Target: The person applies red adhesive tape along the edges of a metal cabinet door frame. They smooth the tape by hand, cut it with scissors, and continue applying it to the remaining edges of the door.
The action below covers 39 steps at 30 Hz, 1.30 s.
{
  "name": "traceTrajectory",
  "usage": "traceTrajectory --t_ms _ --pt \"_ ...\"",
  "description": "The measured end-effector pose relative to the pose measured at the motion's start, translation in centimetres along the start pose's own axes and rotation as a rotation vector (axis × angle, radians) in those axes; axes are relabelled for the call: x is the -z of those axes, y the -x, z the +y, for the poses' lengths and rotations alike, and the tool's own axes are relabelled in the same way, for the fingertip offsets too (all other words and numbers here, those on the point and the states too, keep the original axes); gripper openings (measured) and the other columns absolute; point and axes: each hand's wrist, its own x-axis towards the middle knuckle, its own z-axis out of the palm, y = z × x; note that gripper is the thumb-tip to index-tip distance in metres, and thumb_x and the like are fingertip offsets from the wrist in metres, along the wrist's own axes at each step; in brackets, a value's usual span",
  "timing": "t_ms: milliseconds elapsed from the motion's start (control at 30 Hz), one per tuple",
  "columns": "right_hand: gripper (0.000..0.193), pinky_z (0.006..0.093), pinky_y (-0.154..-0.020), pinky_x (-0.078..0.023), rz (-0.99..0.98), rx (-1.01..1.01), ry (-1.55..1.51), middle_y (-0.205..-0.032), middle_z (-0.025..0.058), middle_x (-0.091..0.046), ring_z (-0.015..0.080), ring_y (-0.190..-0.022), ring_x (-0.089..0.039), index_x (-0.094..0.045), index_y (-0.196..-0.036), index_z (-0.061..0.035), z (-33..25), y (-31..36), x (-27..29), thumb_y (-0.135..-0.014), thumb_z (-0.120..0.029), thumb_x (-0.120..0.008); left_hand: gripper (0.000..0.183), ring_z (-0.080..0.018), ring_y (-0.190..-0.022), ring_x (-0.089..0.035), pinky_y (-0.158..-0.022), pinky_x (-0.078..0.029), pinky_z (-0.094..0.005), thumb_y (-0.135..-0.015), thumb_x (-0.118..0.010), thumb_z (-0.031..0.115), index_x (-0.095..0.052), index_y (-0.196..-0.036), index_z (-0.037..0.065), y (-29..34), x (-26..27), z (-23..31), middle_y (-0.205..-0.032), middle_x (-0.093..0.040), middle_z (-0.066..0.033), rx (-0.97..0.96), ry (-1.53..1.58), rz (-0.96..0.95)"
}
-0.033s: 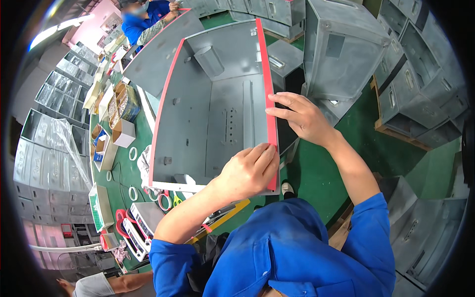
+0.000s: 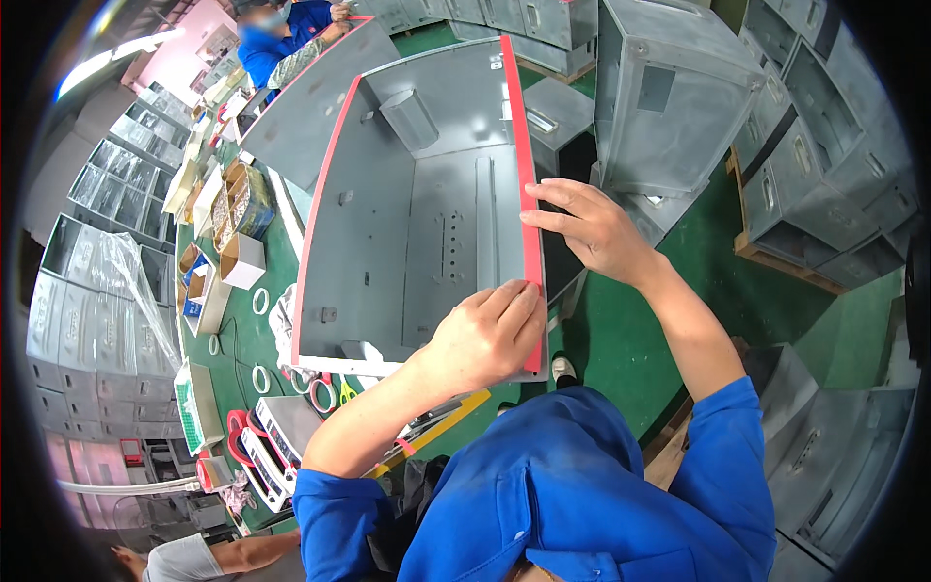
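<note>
Grey metal cabinets [image 2: 669, 87] are standing stacked across the green floor [image 2: 621, 339] to the right and along the far left, their doors shut, so what is inside cannot be told. On the green workbench [image 2: 242, 330] a large grey sheet-metal enclosure [image 2: 417, 213] is lying open side up, just in front of the person. It is a shallow box with folded walls; inside it a slotted mounting rail is running lengthwise, a small bracket is sitting near the far end, and a few studs are showing on the floor of the box. A red strip [image 2: 524, 175] is running along its right rim, and a matching red edge is lining the left and near rims.

The right hand [image 2: 587, 228] is resting on the right rim, fingers together and pressing flat on the red strip about halfway along. The left hand [image 2: 485, 335] is lying nearer the body, fingers curled over the same strip at the near right corner, thumb tucked beneath. The two hands are apart.

Left of the enclosure, open cardboard boxes [image 2: 233, 209] are holding small parts too fine to identify. Rolls of tape [image 2: 260, 301] are lying flat on the bench nearby. Red-handled tools [image 2: 238, 436] are lying at the bench's near end.

At the far end another person in blue [image 2: 291, 34] is bending over the bench.
</note>
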Motion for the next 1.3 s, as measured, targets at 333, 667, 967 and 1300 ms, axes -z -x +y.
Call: traceTrajectory --t_ms 333,667,967,1300 --pt "0.043 0.0377 -0.095 -0.045 -0.024 0.009 -0.009 -0.121 -0.0005 -0.06 0.0246 -0.115 -0.052 -0.063 -0.113 -0.0169 -0.2 0.3 0.2 -0.076 0.004 -0.057 0.033 -0.0288 -0.089 -0.065 -0.069 -0.058 -0.0334 -0.061 -0.063 0.003 -0.061 -0.091 -0.008 0.1 0.0 0.2 -0.095 -0.061 -0.0172 0.014 -0.004 0.011" --pt "0.043 0.0378 -0.094 -0.046 -0.024 0.015 0.037 -0.122 -0.001 -0.059 0.0244 -0.115 -0.052 -0.063 -0.112 -0.0169 -0.5 0.2 0.4 -0.074 0.003 -0.059 0.03 -0.0273 -0.088 -0.064 -0.066 -0.057 -0.0313 -0.061 -0.063 0.003 -0.061 -0.09 -0.008 0.1 -0.5 0.3 -0.093 -0.06 -0.0168 -0.002 -0.065 0.015" --pt "0.045 0.0377 -0.093 -0.046 -0.019 0.035 0.064 -0.122 -0.0006 -0.059 0.0244 -0.115 -0.052 -0.063 -0.113 -0.0172 -0.7 0.6 0.4 -0.074 0.004 -0.059 0.03 -0.0276 -0.089 -0.063 -0.068 -0.056 -0.031 -0.062 -0.063 0.003 -0.06 -0.089 -0.008 0.1 -0.5 0.4 -0.093 -0.06 -0.0172 -0.026 -0.109 -0.011" --pt "0.046 0.0379 -0.097 -0.043 -0.031 -0.011 0.059 -0.124 -0.0006 -0.058 0.0241 -0.117 -0.051 -0.062 -0.114 -0.0172 -1.1 0.8 0.5 -0.074 0.004 -0.059 0.033 -0.0297 -0.091 -0.063 -0.073 -0.056 -0.0343 -0.063 -0.062 0.003 -0.06 -0.094 -0.008 0.9 0.4 2.0 -0.097 -0.061 -0.0168 0.044 0.061 0.062"
